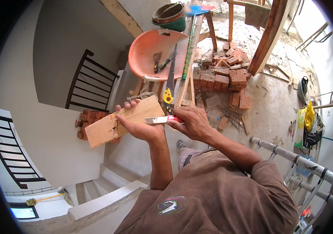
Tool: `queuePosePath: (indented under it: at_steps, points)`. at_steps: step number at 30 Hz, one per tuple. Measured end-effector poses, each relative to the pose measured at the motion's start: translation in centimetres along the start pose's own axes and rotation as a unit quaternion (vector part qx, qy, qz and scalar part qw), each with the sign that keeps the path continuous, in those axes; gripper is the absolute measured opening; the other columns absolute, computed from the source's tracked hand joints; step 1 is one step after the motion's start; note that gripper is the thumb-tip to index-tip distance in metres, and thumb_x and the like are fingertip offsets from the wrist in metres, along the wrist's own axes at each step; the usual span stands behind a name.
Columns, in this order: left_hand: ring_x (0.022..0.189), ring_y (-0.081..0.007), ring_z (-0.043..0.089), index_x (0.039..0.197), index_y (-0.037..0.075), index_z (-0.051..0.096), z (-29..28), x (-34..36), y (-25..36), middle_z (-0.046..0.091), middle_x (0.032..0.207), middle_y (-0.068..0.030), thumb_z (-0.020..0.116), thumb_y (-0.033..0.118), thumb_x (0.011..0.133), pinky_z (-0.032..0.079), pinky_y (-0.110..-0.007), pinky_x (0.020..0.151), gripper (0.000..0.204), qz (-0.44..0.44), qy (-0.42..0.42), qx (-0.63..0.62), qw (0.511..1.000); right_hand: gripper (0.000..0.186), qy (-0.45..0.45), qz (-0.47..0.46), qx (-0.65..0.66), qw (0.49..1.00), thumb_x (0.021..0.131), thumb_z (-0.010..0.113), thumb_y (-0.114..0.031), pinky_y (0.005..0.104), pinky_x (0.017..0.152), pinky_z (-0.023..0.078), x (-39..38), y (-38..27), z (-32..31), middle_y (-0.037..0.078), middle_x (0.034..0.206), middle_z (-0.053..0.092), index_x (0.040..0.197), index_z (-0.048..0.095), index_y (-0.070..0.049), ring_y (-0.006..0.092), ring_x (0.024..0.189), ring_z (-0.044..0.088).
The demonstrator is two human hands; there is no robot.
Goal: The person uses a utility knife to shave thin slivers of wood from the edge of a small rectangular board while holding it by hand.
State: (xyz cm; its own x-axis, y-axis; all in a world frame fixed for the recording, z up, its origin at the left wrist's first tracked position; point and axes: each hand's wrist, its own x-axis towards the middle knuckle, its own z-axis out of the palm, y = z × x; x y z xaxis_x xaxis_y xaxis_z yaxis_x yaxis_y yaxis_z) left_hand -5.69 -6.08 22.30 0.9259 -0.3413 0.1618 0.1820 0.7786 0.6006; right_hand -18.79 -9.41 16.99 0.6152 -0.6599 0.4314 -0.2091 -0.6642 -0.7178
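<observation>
My left hand (145, 130) grips a pale block of wood (140, 110) from below, its fingertips showing over the far edge. There is a rough, splintered notch in the block near its left end. In my right hand (193, 121) is a chisel (156, 120) with a red handle. Its flat blade points left and lies over the heel of my left hand, beside the wood. Just beyond, a handsaw (169, 84) with a yellow and black handle leans across the rim of an orange plastic tub (143, 50). Inside that tub are a scraper (157, 62) and another dark-handled tool.
A long plank (187, 84) runs beside the tub, with a green rod on it. Stacked buckets (170, 17) stand behind. Red bricks (221, 76) are piled on the right. Metal scaffold pipes (299, 160) stand at my right; stairs (104, 181) descend at my left.
</observation>
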Motion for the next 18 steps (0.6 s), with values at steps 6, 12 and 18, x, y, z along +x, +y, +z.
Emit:
queuePosePath:
  at_steps: [6,12,18]
  points:
    - [0.086,-0.0170,0.049,0.120,0.008,0.041,0.0,0.1,-0.3,0.047,0.090,-0.0033,0.038,0.036,0.105,0.047,-0.037,0.087,0.032,-0.002,-0.001,-0.007,1.000,0.041,-0.004,0.013,0.011,1.000,0.090,0.060,-0.047,0.0438,0.061,0.044,0.0,0.1,-0.2,0.009,0.073,0.058,0.083,0.056,-0.008,0.0313,0.070,0.062]
    - [0.086,-0.0175,0.050,0.119,0.008,0.041,-0.1,0.2,-0.1,0.047,0.089,-0.0037,0.039,0.037,0.104,0.048,-0.038,0.088,0.032,-0.003,-0.018,-0.020,1.000,0.040,-0.015,0.011,0.023,1.000,0.091,0.060,-0.047,0.0445,0.061,0.045,0.2,0.4,-0.4,0.012,0.075,0.063,0.084,0.058,-0.008,0.0320,0.071,0.063]
    - [0.087,-0.0177,0.049,0.118,0.008,0.041,0.8,0.7,2.8,0.047,0.090,-0.0038,0.046,0.036,0.103,0.047,-0.039,0.089,0.032,0.007,-0.039,-0.022,0.999,0.036,0.030,0.199,0.064,0.977,0.095,0.054,-0.039,0.0461,0.057,0.043,-1.9,8.3,0.1,0.018,0.064,0.057,0.081,0.063,-0.007,0.0362,0.061,0.059]
